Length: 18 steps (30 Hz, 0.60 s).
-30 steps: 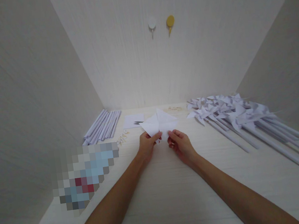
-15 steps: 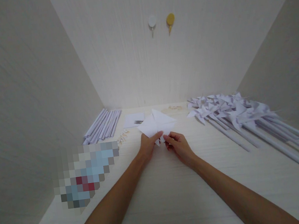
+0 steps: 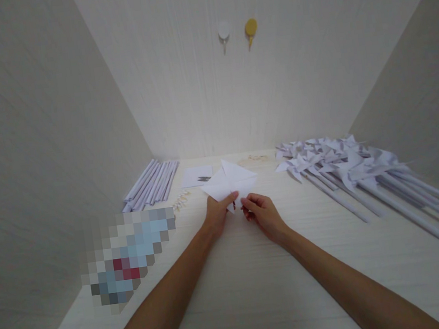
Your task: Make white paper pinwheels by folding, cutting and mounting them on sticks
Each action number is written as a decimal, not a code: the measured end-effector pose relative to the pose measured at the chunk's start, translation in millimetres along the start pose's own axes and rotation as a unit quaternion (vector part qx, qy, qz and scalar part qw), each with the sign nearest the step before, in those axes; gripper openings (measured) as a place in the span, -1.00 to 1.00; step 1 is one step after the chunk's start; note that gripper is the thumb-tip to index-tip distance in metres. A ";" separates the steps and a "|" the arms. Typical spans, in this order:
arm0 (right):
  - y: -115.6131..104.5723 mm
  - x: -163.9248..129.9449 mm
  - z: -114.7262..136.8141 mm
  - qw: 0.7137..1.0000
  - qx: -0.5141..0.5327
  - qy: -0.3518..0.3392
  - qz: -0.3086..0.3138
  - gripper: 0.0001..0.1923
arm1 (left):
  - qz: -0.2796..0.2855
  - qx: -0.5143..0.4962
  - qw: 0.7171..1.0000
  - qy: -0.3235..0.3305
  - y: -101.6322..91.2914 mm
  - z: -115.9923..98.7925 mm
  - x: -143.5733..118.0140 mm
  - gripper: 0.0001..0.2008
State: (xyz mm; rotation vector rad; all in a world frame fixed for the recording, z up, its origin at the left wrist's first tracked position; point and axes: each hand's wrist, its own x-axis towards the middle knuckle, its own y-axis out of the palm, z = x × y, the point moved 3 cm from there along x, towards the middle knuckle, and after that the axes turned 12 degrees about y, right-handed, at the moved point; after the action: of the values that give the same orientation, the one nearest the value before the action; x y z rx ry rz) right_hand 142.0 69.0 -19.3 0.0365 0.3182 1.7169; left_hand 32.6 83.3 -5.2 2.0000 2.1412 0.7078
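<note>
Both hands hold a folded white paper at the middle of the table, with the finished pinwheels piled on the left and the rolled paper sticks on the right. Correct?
Not quite: the sides are swapped. In the head view the pinwheels lie on the right and the rolled paper sticks on the left. The left hand and right hand do hold the folded white paper at mid-table.

Matt white paper sheet (image 3: 230, 182) and pinwheels (image 3: 336, 162); the tabletop (image 3: 236, 292) looks like pale wood-grain laminate.
</note>
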 end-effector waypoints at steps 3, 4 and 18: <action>0.3 0.2 0.6 1.000 -0.011 -0.005 0.001 -0.79 | -0.013 -0.002 1.000 0.003 -1.2 1.0 0.5 -0.79; 0.6 0.0 1.1 1.000 -0.014 -0.005 0.000 -0.79 | -0.013 0.000 1.000 0.002 -1.2 1.3 0.5 -0.79; 2.1 -1.5 3.5 0.999 -0.027 0.003 0.021 -0.83 | -0.018 0.007 1.000 0.007 -3.7 2.7 1.5 -0.79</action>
State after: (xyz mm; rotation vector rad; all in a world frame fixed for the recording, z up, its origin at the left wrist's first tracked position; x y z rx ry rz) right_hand 141.0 67.9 -15.2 -0.0012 0.2782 1.7662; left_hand 30.2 85.4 -8.8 1.9641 2.1897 0.7058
